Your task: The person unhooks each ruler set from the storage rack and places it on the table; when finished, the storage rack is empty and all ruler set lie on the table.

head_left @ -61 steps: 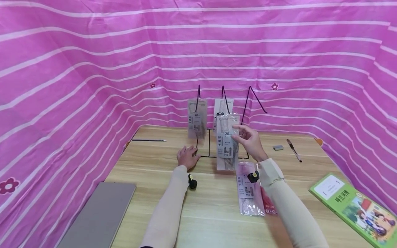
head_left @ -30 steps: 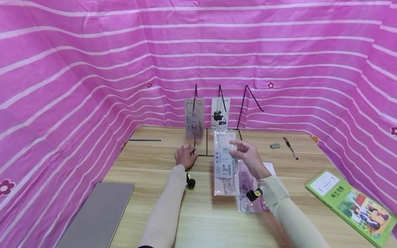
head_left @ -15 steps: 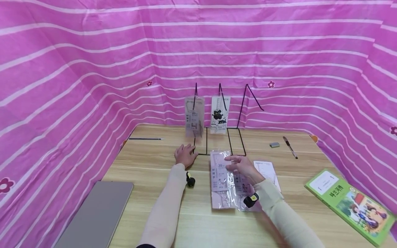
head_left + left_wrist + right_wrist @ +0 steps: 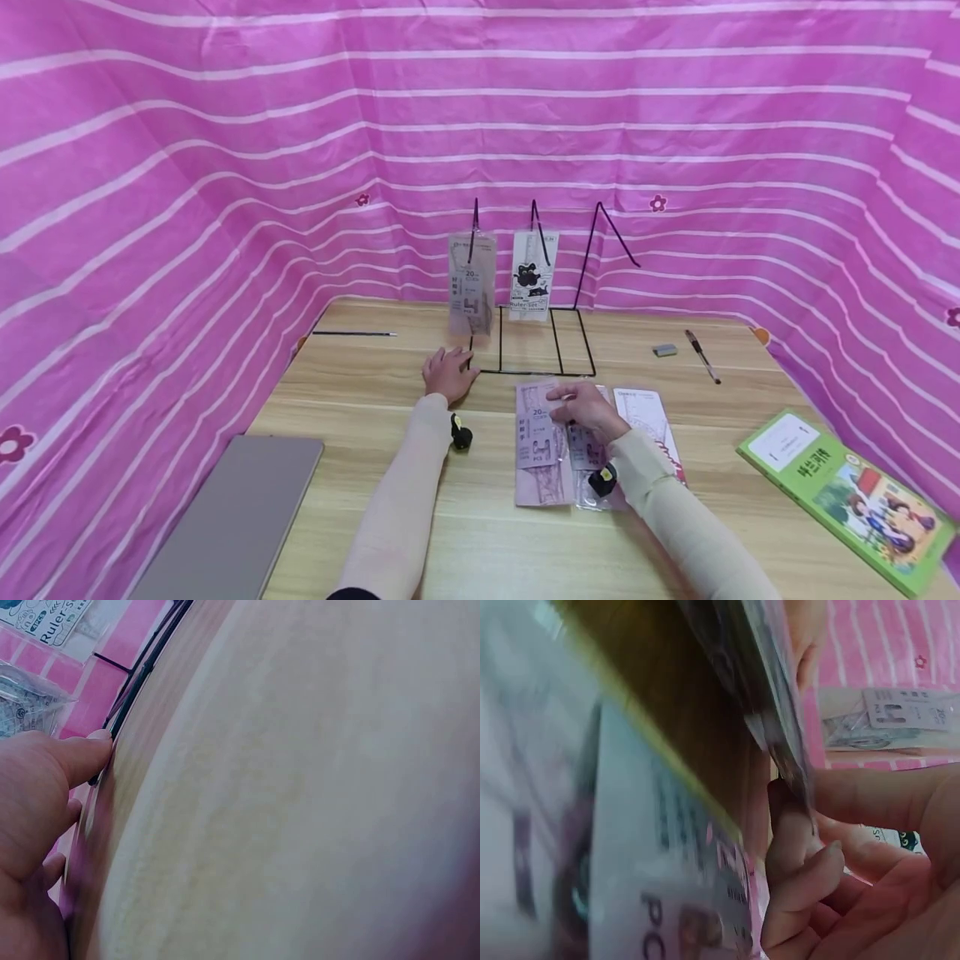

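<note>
My right hand pinches the right edge of a clear ruler-set packet, low over the table. In the right wrist view, thumb and fingers close on the edge of that packet. A second ruler-set packet lies under my right hand and wrist, partly hidden. Beside it is a white ruler packet with red at its lower end, partly covered by the sleeve. My left hand rests at the front left corner of a black wire rack, its thumb touching the wire.
A ruler packet hangs on the rack's left hook, and a cat-printed ruler set on the middle one. Around them lie a pencil, a small grey block, a pen, a green book and a grey board.
My right hand has brought the pinched packet down from in front of the rack to the table, left of the other packets. My left hand has stayed at the rack's corner.
</note>
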The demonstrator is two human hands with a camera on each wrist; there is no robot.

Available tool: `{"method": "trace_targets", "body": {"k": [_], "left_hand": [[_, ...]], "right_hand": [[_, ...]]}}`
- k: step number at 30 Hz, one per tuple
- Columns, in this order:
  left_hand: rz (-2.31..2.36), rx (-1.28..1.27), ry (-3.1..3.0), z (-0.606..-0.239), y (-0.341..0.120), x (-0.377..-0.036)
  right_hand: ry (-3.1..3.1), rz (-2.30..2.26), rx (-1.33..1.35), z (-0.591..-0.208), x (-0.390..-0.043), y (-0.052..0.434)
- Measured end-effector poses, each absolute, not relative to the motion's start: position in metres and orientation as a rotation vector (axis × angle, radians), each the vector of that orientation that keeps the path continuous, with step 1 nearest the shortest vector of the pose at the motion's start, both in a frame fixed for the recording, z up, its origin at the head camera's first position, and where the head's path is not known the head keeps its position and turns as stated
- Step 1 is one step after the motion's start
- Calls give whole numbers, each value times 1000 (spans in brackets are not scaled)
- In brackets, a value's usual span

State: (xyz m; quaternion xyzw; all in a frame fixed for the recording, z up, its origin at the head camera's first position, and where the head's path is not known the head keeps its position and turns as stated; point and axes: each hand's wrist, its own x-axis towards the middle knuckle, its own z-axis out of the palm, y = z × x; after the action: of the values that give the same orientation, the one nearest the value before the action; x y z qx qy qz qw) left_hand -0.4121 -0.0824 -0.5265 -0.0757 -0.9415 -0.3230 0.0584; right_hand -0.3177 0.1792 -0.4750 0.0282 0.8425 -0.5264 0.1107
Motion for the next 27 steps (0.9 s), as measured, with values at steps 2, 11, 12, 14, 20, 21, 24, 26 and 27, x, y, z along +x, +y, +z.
{"method": "trace_targets", "body": {"k": [2, 11, 12, 14, 20, 21, 24, 26, 27], "left_hand": [[-977, -232, -2852, -526, -83, -412], [-959, -236, -2857, -522, -82, -408], [-963, -236, -2853, -521, -82, -408], [-971, -242, -2841, -520, -82, -407], [-992, -252, -2831, -523, -84, -409], [-974, -262, -2817, -526, -84, -411], [-976, -261, -2814, -528, -84, -412], [-978, -258, -2823, -530, -83, -413], [-979, -255, -2827, -530, -83, -413]], "right_hand": [[2553, -1473, 29, -475, -318, 179], [2771, -1207, -105, -475, -318, 177], [2776, -1195, -114, -475, -318, 177], [2780, -1180, -124, -475, -317, 177], [2770, -1154, -158, -475, -318, 181], [2761, -1166, -149, -475, -318, 182], [2753, -1193, -138, -471, -322, 186], [2763, -1237, -106, -466, -327, 189], [2770, -1266, -111, -464, -331, 190]]}}
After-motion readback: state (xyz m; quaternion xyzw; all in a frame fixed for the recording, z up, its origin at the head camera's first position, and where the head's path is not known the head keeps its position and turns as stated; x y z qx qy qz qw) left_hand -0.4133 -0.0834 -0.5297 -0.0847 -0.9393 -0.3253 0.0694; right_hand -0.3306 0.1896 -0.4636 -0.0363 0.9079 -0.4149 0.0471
